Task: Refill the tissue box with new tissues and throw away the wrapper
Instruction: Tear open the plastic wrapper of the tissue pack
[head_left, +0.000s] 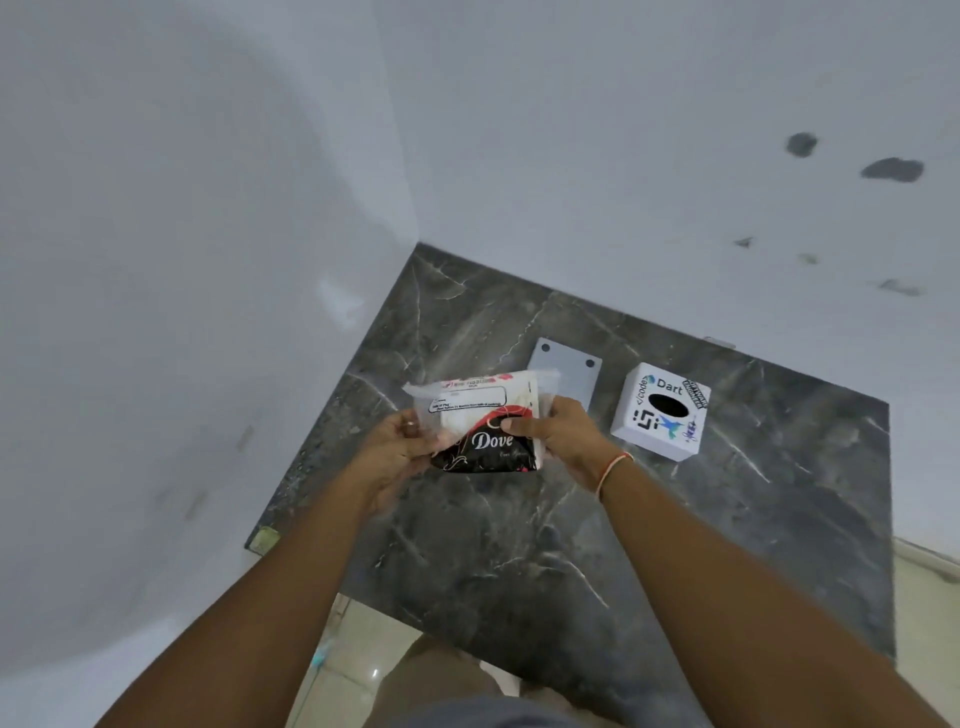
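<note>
A plastic-wrapped tissue pack (483, 415), clear at the top and black and red with "Dove" printed at the bottom, is held above the dark marble counter (519, 545). My left hand (395, 441) grips its left edge. My right hand (561, 431) grips its right side, thumb across the front. The white cube tissue box (660, 410) with stickers and a dark oval opening on top stands on the counter to the right of my hands. A flat grey plate (569, 374) with two holes lies behind the pack, partly hidden by it.
The counter sits in a corner between two white walls (208, 260). Dark smudges mark the right wall (891, 169). Light floor tiles (353, 649) show below the counter's front edge.
</note>
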